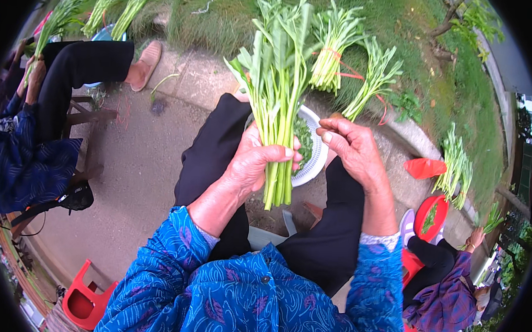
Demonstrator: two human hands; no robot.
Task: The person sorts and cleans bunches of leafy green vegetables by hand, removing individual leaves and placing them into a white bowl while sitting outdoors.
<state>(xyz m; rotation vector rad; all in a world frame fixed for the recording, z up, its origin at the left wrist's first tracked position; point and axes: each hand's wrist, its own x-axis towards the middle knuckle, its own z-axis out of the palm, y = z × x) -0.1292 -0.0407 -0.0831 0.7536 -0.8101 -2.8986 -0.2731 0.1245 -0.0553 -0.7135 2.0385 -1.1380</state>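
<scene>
Bunch of long-stemmed leafy greens [279, 101] is in the left hand [248, 160], leaves far, stem ends near, partly blocking my view of a white perforated basin [318, 162] between the knees. Left thumb lies across the stems, fingers wrap round from behind: firm closed grip, low on the stems. Right hand [356, 147] is apart from the bunch, fingertips in line with the basin's right rim. Its thumb and fingertips are drawn close together; can't tell if they pinch anything.

Handling, my read: light, stems fairly stiff but likely to snap if bent hard, leaves soft and easy to bruise, maybe slick if damp. Best hold is the lower stems, where the thumb sits now. Don't squeeze the leaves.

Hard to see: back of the bunch, most of the left fingers, basin's left side, part of the loose green leaves [304, 141] in it. Co-worker [31, 162] at left is cut off.
</scene>
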